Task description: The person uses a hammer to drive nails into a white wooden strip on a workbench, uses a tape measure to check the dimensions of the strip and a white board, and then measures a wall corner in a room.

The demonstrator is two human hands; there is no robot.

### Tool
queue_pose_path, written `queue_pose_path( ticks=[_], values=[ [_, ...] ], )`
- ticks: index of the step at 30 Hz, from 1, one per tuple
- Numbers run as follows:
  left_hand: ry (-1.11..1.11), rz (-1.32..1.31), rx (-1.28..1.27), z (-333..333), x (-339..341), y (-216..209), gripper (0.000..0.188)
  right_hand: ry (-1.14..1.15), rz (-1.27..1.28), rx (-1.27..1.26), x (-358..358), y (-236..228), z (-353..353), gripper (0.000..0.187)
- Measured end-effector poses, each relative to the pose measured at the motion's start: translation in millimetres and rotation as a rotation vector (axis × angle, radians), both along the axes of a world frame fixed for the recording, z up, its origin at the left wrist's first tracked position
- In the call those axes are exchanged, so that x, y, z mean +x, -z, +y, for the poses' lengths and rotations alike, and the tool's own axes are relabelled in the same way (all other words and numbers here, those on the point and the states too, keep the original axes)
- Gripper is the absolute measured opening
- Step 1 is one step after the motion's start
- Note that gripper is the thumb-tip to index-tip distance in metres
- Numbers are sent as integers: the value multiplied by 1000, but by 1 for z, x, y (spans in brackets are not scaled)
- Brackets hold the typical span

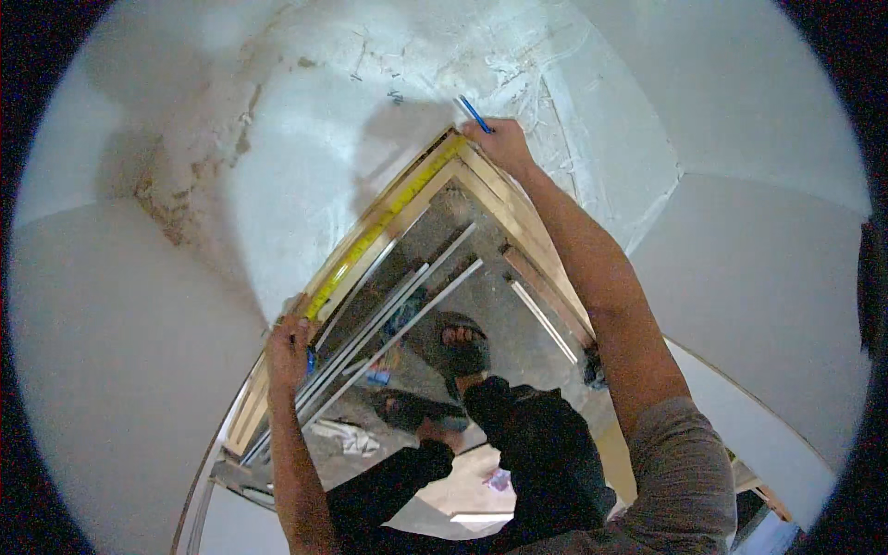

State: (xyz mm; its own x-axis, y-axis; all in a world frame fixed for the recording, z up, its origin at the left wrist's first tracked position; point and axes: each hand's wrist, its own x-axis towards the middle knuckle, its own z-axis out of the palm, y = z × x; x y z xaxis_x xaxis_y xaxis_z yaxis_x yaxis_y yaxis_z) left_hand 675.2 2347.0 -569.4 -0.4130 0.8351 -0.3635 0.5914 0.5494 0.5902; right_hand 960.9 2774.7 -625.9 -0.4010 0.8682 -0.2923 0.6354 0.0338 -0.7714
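Note:
A yellow tape measure blade lies stretched along one side of a pale wooden frame, up to its far corner. My left hand is closed at the near end of the blade, around the tape's case, of which only a dark and blue bit shows. At the far corner, my right hand is closed, with its fingers at the blade's end. A blue pen sticks out of that hand, away from the frame. My right fingertips are partly hidden.
Inside the frame's outline, several thin pale strips and a brown wooden bar lie above the grey floor. Bare plaster with cracks rises beyond the corner. A crumpled white cloth lies beside my sandalled feet.

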Motion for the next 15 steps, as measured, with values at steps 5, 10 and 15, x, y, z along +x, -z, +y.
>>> queue_pose_path(
  ticks=[5, 10, 15],
  values=[
    [-53, 320, -82, 15, -29, 44, 30, -325, -109, 148, -35, 21, 55, 28],
    [-80, 417, -191, 13, -41, 62, 32, -446, -98, 154, -51, 28, 68, 25],
    [-119, 353, -220, 13, -25, 56, 36, -491, -173, 99, -50, 22, 69, 27]
  ],
)
